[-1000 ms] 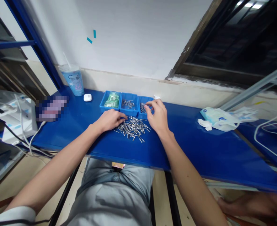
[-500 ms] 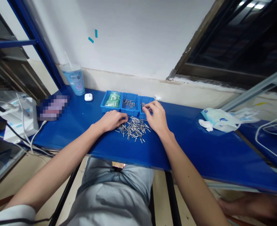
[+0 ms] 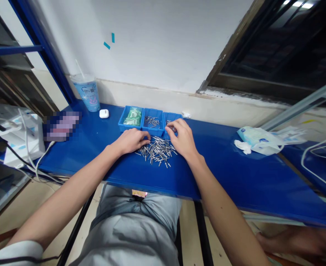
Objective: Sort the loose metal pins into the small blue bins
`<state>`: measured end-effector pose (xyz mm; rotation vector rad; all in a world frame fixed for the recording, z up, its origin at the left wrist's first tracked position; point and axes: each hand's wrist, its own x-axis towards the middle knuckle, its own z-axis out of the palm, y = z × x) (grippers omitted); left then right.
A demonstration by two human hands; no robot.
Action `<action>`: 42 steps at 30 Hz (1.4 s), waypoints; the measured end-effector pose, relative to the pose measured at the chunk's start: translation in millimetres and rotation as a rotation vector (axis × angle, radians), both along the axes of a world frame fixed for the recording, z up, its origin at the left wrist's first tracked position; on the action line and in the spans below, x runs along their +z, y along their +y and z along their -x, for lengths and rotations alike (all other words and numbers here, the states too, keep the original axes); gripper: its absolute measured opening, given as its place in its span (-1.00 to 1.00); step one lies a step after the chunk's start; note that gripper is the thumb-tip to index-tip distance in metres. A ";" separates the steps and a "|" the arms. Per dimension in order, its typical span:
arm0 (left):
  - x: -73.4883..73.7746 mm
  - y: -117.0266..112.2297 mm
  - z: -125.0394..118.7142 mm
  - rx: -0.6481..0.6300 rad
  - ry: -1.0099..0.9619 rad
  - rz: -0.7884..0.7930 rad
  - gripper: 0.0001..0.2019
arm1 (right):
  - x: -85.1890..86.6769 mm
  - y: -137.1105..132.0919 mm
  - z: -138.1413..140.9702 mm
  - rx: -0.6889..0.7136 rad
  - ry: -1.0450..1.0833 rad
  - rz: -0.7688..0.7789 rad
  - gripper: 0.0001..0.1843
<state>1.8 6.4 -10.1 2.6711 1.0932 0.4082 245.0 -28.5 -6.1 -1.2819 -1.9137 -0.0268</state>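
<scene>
A pile of small metal pins [image 3: 157, 150] lies on the blue table [image 3: 229, 173] in front of three blue bins. My left hand [image 3: 131, 140] rests at the pile's left edge, fingers curled and pinched on pins. My right hand [image 3: 181, 139] hovers at the pile's right, fingertips pinched together over the near rim of the right bin [image 3: 170, 119]. What it pinches is too small to make out. The middle bin [image 3: 152, 122] holds pins and the left bin [image 3: 131, 118] holds pale green pieces.
A drink cup with a straw [image 3: 87, 91] and a white earbud case [image 3: 104, 113] stand at the back left. White boxes with cables [image 3: 19, 140] sit at the far left. A tissue pack [image 3: 258, 139] and white cables [image 3: 315, 162] lie at the right.
My right hand has drawn back from inside the right bin toward the pile, its fingers closing into a pinch. My left hand has barely moved.
</scene>
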 end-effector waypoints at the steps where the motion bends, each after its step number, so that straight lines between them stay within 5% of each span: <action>1: -1.1 0.7 0.4 0.002 0.003 0.003 -0.79 | -0.1 -0.1 0.2 0.004 -0.005 0.003 -0.87; 11: -7.6 2.9 0.0 -0.028 0.008 -0.051 -0.78 | -0.6 -0.1 1.4 0.035 -0.053 0.011 -0.86; 26: 0.4 -5.2 -3.8 -0.015 -0.082 -0.070 -0.71 | -0.6 -9.6 15.3 0.315 -0.164 0.125 -0.87; 42: -2.3 -4.5 -5.1 0.049 -0.014 -0.053 -0.74 | -9.2 -7.7 27.4 0.235 -0.535 0.098 -0.72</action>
